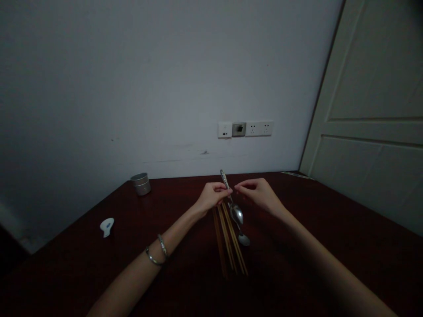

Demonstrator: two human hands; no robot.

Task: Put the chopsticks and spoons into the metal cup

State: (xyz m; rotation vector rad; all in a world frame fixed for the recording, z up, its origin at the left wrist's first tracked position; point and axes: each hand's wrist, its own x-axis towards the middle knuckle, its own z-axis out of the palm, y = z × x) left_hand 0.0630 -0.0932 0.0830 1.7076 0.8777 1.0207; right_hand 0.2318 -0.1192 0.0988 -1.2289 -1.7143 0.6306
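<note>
Spoon (pixel 237 213), at one o'clock from the chopsticks (pixel 227 237), is pinched by its handle in the left hand (pixel 211 196), seemingly leaving the bowl free towards five o'clock; whether the right hand (pixel 260 193) is closed, I cannot tell.

"What are you wearing?"
"A shiny, silver-coloured, rounded metal bangle (pixel 163 245) around my left forearm (pixel 180 231)."
"And your right forearm (pixel 313 243)?"
"Bare, down to the slender fingers (pixel 248 182) of my right hand (pixel 261 193)."
</note>
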